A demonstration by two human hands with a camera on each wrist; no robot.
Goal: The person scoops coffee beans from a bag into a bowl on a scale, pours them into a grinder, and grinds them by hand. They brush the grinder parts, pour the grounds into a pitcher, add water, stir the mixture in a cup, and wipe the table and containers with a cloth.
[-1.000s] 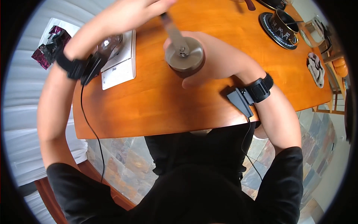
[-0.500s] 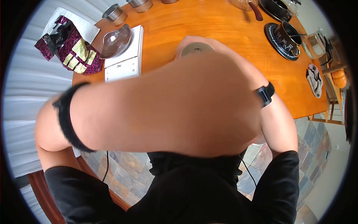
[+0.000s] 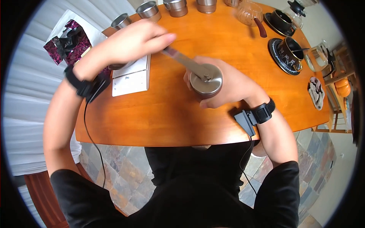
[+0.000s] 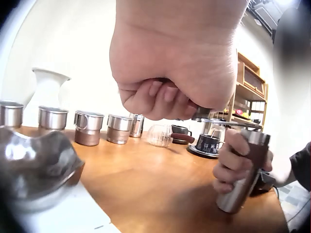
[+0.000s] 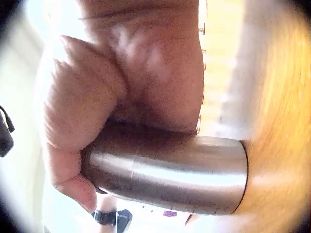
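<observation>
A steel cylindrical hand grinder [image 3: 206, 84] stands over the table's middle, its flat crank arm [image 3: 187, 62] pointing away to the left. My right hand [image 3: 234, 81] wraps round its body; in the right wrist view the thumb and palm grip the steel cylinder [image 5: 170, 167]. My left hand [image 3: 133, 41] holds the crank's outer end. Seen from the left wrist, the fingers of my left hand [image 4: 172, 63] curl round the dark knob [image 4: 201, 114], and the grinder [image 4: 243, 179] is upright in my right hand [image 4: 233, 162]. The knob is mostly hidden in my palm.
At the left are a white scale [image 3: 131, 81] with a glossy dish partly hidden by my arm, and a purple-black bag [image 3: 72, 41]. Several steel cups [image 3: 175, 7] line the far edge. Right are a glass pot [image 3: 251, 13], black cups [image 3: 291, 53] on saucers and a cloth [image 3: 316, 93].
My left hand and forearm have swung round from close to my body, where they covered the grinder, to the far left side. My right hand has kept its grip on the grinder.
</observation>
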